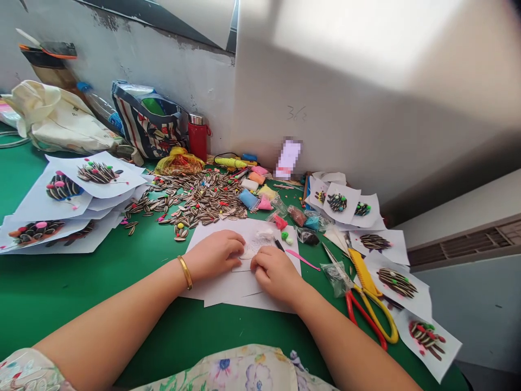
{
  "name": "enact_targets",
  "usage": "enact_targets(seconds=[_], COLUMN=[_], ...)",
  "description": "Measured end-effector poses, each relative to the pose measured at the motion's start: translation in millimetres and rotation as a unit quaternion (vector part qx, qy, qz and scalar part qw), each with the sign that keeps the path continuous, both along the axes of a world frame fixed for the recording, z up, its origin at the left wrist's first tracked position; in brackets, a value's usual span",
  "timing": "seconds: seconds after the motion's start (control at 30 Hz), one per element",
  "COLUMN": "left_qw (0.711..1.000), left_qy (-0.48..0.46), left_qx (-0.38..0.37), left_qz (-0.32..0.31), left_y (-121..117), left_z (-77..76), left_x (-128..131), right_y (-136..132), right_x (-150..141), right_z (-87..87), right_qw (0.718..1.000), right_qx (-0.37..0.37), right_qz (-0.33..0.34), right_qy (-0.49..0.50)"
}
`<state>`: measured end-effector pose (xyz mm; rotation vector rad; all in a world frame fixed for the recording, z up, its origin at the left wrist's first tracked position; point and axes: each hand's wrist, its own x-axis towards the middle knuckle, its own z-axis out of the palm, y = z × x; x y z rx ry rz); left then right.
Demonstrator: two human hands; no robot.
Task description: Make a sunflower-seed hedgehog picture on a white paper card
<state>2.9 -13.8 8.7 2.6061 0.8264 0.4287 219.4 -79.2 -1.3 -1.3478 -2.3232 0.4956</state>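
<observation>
My left hand, with a gold bangle at the wrist, rests on white paper sheets with its fingers curled inward. Close to its right, my right hand is closed, thumb and fingers pressed together on the same sheets. A small pale strip shows between the hands; whether either one grips it I cannot make out. Just beyond the right hand are a dark pen-like tip, a pink modelling tool and small green and white clay balls.
Sunflower seeds spread beyond the paper, beside clay packets. Scissors and a yellow cutter lie right. Seed-decorated cards line the right edge; more cards are stacked left. A red flask and bags stand behind.
</observation>
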Motion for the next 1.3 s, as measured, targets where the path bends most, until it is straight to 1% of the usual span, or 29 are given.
enact_targets(seconds=[0.07, 0.13, 0.3, 0.43, 0.73, 0.9, 1.03, 1.17, 1.3], left_qw=[1.000, 0.999, 0.998, 0.998, 0.999, 0.997, 0.995, 0.995, 0.996], left_qy=[-0.009, -0.018, -0.019, -0.011, -0.014, -0.023, -0.016, -0.014, -0.021], left_qx=[0.004, 0.010, 0.046, 0.056, 0.029, -0.001, -0.008, -0.013, -0.035], left_qz=[0.026, 0.038, 0.035, 0.028, 0.032, 0.068, 0.096, 0.098, 0.078], left_y=[-3, -5, -9, -12, -11, -11, -11, -10, -5], left_z=[-1.4, -3.7, -9.1, -8.8, -7.5, -7.5, -8.6, -9.6, -10.0], left_x=[4, 7, 9, 9, 9, 12, 13, 12, 9], right_y=[1, 1, 1, 1, 2, 2, 1, 2, 2], right_x=[1, 1, 0, 0, 2, 2, 2, 2, 3], right_z=[0.4, 0.8, 2.1, 2.4, 0.9, 0.6, 0.7, 0.8, 0.5], right_qw=[1.000, 1.000, 0.999, 0.999, 0.999, 0.999, 0.999, 0.999, 0.999], right_qx=[-0.011, -0.015, -0.020, -0.019, -0.032, -0.030, -0.028, -0.028, -0.026], right_qz=[0.005, 0.005, 0.008, 0.007, 0.009, 0.013, 0.016, 0.017, 0.019], right_qy=[-0.013, -0.024, -0.033, -0.037, -0.036, -0.038, -0.037, -0.035, -0.030])
